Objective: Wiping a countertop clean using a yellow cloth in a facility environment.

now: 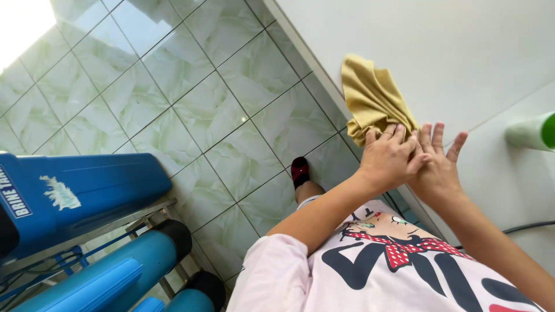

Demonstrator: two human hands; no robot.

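Against the white wall (462, 52), a mustard-yellow cloth (373, 98) lies bunched just above both hands, the left hand (390, 159) pressing its lower edge with fingers bent, the right hand (439, 164) beside it open, fingers spread, overlapped by the left.

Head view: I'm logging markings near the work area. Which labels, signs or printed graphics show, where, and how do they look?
Label on the blue tank: far left, white lettering on blue.
White graphic: beside it, ragged splash shape.
Shirt print: bottom centre, dark shapes, red dotted bow on pale pink.
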